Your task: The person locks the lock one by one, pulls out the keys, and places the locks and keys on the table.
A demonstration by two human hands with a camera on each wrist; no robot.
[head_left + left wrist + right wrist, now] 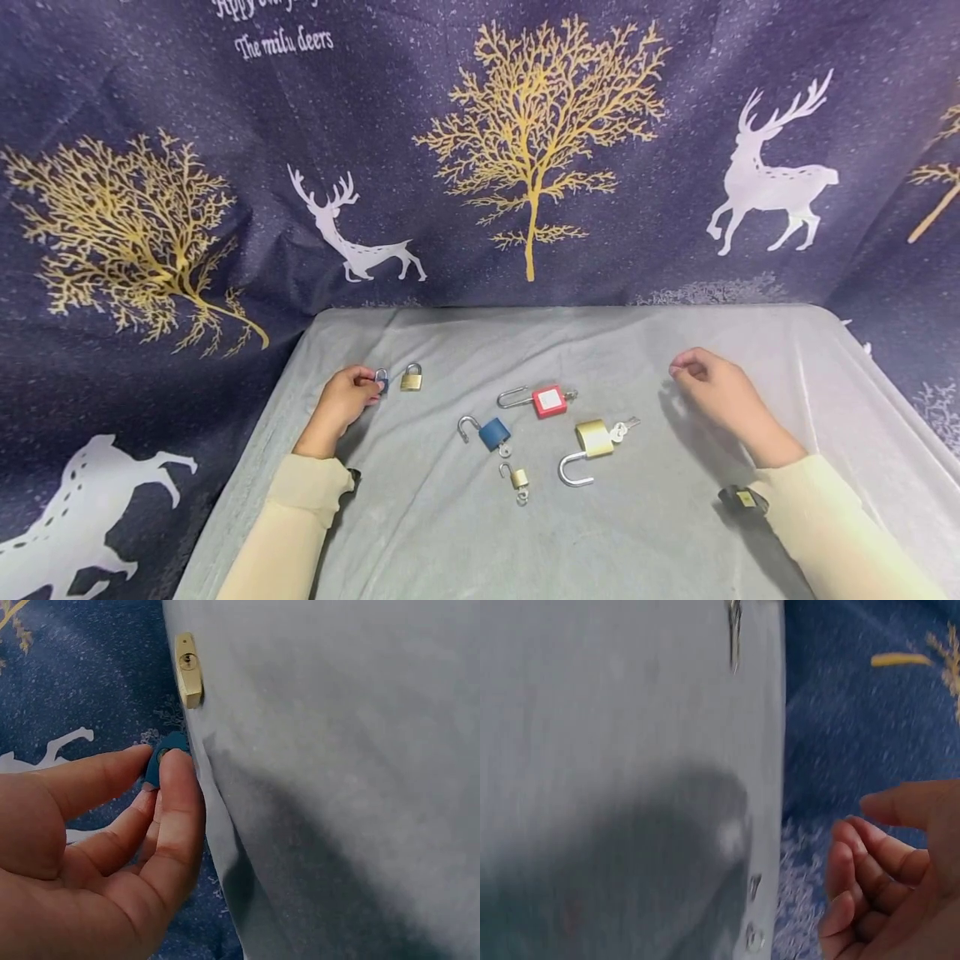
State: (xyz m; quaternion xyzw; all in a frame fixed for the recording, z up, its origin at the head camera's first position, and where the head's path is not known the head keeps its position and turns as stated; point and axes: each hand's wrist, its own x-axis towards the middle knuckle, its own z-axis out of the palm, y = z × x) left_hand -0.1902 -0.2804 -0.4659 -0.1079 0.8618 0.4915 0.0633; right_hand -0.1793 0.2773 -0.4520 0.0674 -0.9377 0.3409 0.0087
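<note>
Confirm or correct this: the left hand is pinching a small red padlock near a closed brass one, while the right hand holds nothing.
The colour is wrong: the left hand is pinching a small blue padlock, as the left wrist view shows. The rest stands: the closed brass padlock is near it, and the right hand holds nothing.

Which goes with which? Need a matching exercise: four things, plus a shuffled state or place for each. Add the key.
Things
1. Red lock
2. Left hand
3. Big brass lock
4. Right hand

States or places
A. Pinches the small blue lock
B. Holds nothing
C. Shackle open, lying as the lock nearest the right hand
D. Bears a white label

Pairs
1-D
2-A
3-C
4-B
</note>
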